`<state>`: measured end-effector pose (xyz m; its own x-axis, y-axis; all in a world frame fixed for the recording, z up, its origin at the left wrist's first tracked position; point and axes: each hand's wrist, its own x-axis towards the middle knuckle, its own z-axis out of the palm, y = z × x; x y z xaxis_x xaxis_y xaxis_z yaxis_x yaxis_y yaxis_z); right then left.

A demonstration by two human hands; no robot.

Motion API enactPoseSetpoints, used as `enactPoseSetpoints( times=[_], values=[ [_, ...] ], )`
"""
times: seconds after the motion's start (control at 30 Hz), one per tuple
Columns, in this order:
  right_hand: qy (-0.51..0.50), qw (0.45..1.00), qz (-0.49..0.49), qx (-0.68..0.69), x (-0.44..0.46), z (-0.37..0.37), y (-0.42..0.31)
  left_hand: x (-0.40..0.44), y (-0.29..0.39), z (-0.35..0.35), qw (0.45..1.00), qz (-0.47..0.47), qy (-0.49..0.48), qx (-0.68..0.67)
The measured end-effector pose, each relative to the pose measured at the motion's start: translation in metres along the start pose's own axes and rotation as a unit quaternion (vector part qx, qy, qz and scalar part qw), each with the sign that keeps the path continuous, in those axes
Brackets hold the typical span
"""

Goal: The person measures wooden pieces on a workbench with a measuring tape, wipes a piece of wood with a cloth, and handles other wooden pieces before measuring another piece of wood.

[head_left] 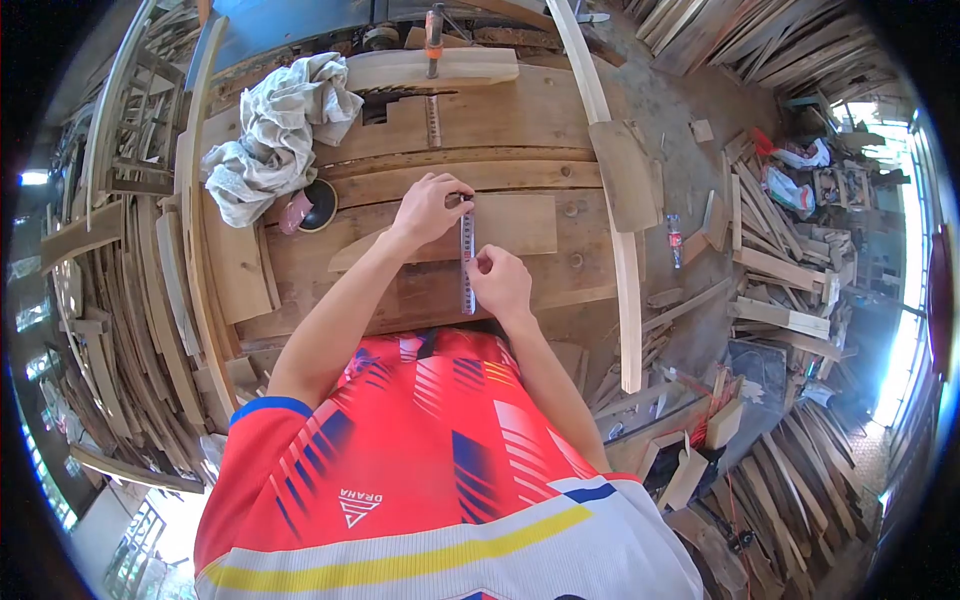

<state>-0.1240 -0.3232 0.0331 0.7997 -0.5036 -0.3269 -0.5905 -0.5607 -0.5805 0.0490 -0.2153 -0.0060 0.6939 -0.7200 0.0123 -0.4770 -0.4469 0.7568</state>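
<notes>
A narrow silver measuring strip with printed numbers, which looks like a steel ruler [467,262], runs from beyond the board's far edge toward my body. It crosses a pale flat board [520,222] lying on the wooden workbench [385,302]. My left hand [432,208] is closed at the strip's far end, with thumb and forefinger pinched on it. Nearer to me, my right hand [502,283] is curled against the strip's right side, its thumb and forefinger at the edge. Part of its grip is hidden by the curled fingers.
A crumpled cloth [283,130] and a round black-and-pink container [312,208] sit at left. An orange-handled tool [433,40] stands at the back. A long timber [626,300] crosses the right side. A bottle [675,240] and wood piles [790,260] are on the floor.
</notes>
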Motion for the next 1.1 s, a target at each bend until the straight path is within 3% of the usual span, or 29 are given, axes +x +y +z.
enactPoseSetpoints(
  times=[0.13,0.23,0.83,1.1],
  values=[
    [-0.001,1.000,-0.005,0.007,-0.002,-0.002,0.002,-0.008,0.001,0.005,0.999,-0.008,0.022,-0.028],
    [0.006,1.000,-0.018,0.004,-0.002,0.000,0.004,-0.013,-0.001,0.010,0.996,0.042,0.074,0.004],
    [-0.018,1.000,-0.022,-0.002,-0.003,-0.003,0.005,-0.016,0.003,0.006,0.994,0.067,0.084,0.029],
    [-0.036,0.997,-0.055,0.037,-0.007,0.015,-0.015,-0.031,-0.021,-0.038,0.998,0.036,0.046,0.001]
  ],
)
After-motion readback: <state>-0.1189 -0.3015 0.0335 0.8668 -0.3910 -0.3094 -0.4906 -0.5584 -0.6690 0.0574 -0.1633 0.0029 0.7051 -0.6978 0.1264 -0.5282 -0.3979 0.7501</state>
